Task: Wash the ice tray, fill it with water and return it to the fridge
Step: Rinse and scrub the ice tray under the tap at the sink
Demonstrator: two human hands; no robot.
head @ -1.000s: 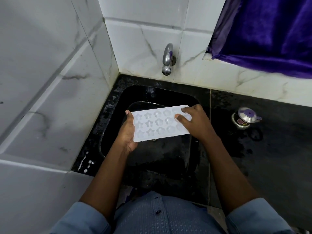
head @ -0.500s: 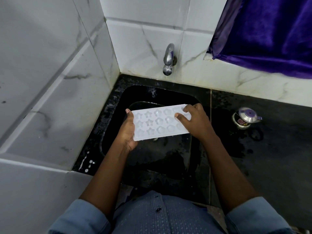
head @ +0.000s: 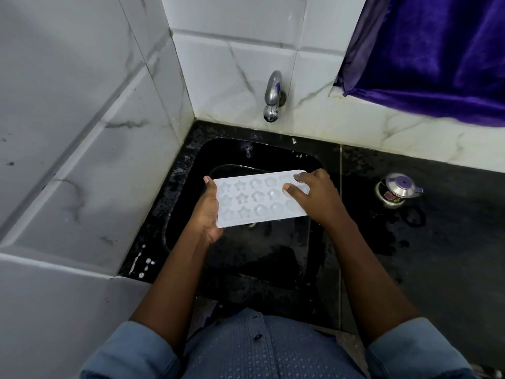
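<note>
Ice tray: I see the white ice tray held in the air over the black sink, below the tap and nearer to me than it. It lies close to level, long side running left to right, hollows facing up. The hollows are star and flower shapes in three rows.

Left hand: my view shows the left hand cupping the tray's left short end. The palm sits under and against that end, and the thumb runs up the edge to the far left corner. The fingers are beneath the tray and hidden from me. It is holding the tray.

Right hand: the right hand lies over the tray's right end from above. Its fingers curl over the far edge, and its thumb stretches leftward across the top, resting on the hollows. It too grips the tray.

Arms: both forearms reach forward from rolled blue sleeves and converge on the tray; the wrists are roughly straight.

Sink: set into a dark counter that looks wet, in a corner of white marbled tiles.

Counter: a small steel pot with a purple knob stands to the right of the sink, well apart from the tray.

Behind: a purple cloth hangs at the upper right, above the counter.
</note>
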